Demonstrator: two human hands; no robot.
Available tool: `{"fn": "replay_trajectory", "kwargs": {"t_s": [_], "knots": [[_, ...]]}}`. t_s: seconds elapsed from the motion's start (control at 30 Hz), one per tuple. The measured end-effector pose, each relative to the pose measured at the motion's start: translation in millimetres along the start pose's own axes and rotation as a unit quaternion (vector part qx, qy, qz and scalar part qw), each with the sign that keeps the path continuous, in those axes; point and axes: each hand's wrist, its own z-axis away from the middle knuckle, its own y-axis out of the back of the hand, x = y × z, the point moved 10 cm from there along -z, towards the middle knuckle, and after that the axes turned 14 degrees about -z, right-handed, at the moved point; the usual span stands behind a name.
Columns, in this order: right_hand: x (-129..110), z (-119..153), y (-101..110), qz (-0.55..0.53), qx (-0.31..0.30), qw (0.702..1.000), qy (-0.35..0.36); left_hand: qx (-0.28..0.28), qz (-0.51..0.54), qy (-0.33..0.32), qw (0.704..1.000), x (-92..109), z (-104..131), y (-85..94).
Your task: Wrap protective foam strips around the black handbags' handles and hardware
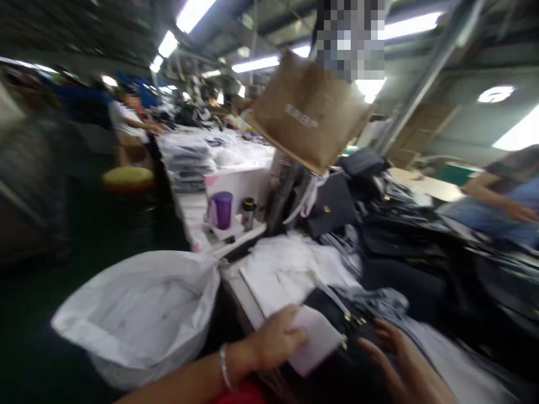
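Note:
My left hand (275, 338), with a bracelet at its wrist, is closed on a small white sheet (316, 343) that looks like paper or thin foam. The sheet is held above a black bag (322, 303) with gold-coloured metal fittings (347, 317). On the bag's right side, my right hand (406, 367) has its fingers apart and nothing visible in it. Blur hides whether its fingertips touch the bag. White sheets (290, 269) lie in a pile just beyond my left hand.
A large white sack (189, 348) gapes at the left. Beyond it are a purple cup (222, 210) and a flask (248, 214). A brown bag (309, 115) hangs ahead. Black bags (400, 280) crowd the right, near a co-worker's arm (497, 196). Another person (128, 120) stands far left.

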Motion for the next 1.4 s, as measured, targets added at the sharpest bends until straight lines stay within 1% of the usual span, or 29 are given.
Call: {"fn": "replay_trajectory", "kwargs": {"t_s": [0.03,0.07,0.1,0.13,0.17,0.23,0.27,0.33,0.4,0.47,0.57,0.63,0.7,0.73,0.8,0.87,0.93,0.97,1.03,1.07,1.13,1.2,1.27,1.33,1.4], "knots": [[-3,17,1,0.015,-0.022,1.0,-0.003,0.029,-0.009,0.0,1.0,-3,4,10.5],[-9,34,-1,0.03,-0.047,0.998,0.018,0.035,-0.022,0.004,0.999,-8,6,15.8],[-16,49,-5,0.054,-0.054,0.996,0.043,0.03,-0.031,0.011,0.999,-14,8,17.0],[-20,63,-9,0.084,-0.051,0.993,0.064,-0.005,-0.026,0.014,1.0,-19,10,10.3],[-22,73,-14,0.118,-0.039,0.989,0.08,-0.024,-0.03,0.014,0.999,-23,12,4.4],[-20,87,-26,0.179,-0.009,0.98,0.084,-0.039,-0.052,0.014,0.998,-27,17,-7.1],[-17,90,-32,0.198,0.0,0.977,0.08,-0.03,-0.073,0.013,0.997,-28,19,-10.4],[-14,91,-42,0.209,-0.001,0.974,0.082,-0.009,-0.113,0.007,0.994,-28,22,-14.5],[-15,89,-43,0.207,-0.004,0.975,0.085,-0.004,-0.135,-0.005,0.991,-27,22,-17.0],[-20,87,-36,0.203,-0.006,0.975,0.091,-0.004,-0.136,-0.01,0.991,-26,20,-15.8],[-28,87,-18,0.21,0.003,0.971,0.109,-0.015,-0.102,0.004,0.995,-28,17,-11.2],[-26,91,-5,0.227,0.027,0.966,0.118,-0.032,-0.074,0.009,0.997,-25,17,-10.1],[-19,99,0,0.235,0.038,0.962,0.131,-0.043,-0.071,0.0,0.997,-19,19,-8.8],[-13,103,-2,0.231,0.031,0.962,0.14,-0.05,-0.076,-0.005,0.996,-16,21,-9.0],[0,111,-12,0.207,-0.012,0.967,0.149,-0.071,-0.087,-0.01,0.994,-14,23,-12.2],[13,114,-22,0.173,-0.071,0.975,0.119,-0.087,-0.103,-0.009,0.991,-18,25,-16.5],[18,111,-25,0.137,-0.122,0.981,0.06,-0.079,-0.124,0.0,0.989,-28,23,-17.5],[16,107,-23,0.12,-0.14,0.983,0.027,-0.071,-0.136,0.003,0.988,-32,22,-17.4],[3,92,-12,0.09,-0.158,0.983,-0.028,-0.065,-0.161,-0.004,0.985,-38,20,-18.3],[-7,82,-4,0.078,-0.156,0.984,-0.048,-0.066,-0.174,-0.015,0.982,-38,20,-19.1],[-21,58,11,0.055,-0.132,0.986,-0.09,-0.067,-0.196,-0.043,0.977,-35,20,-18.5],[-21,34,17,0.028,-0.096,0.984,-0.144,-0.074,-0.203,-0.066,0.974,-31,21,-17.3],[-9,13,8,-0.002,-0.069,0.979,-0.194,-0.086,-0.209,-0.085,0.97,-28,23,-17.3],[10,-3,-12,-0.028,-0.046,0.971,-0.231,-0.092,-0.225,-0.097,0.965,-27,24,-18.3],[24,-14,-35,-0.04,-0.028,0.965,-0.256,-0.079,-0.238,-0.096,0.963,-28,24,-18.1]]}}
